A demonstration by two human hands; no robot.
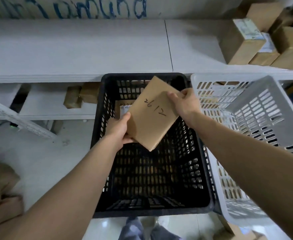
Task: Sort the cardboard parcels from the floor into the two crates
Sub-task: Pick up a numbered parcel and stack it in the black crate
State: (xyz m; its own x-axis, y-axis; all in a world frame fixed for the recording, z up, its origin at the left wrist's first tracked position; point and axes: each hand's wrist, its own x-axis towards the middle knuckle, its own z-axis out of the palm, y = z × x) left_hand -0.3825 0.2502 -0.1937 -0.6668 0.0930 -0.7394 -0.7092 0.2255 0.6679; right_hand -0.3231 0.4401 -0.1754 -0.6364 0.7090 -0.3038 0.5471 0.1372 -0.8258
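Gripping flat cardboard parcel point(152, 115), left hand point(119, 130), right hand point(185, 103), above slotted black crate point(125, 76)

The parcel point(152, 113) hangs over the left crate point(97, 153); right crate point(228, 196) adjoins.

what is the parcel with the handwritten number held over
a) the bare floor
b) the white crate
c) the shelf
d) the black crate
d: the parcel, gripped by the left hand and the right hand, hangs above the open black crate; the white crate stands off to its right.
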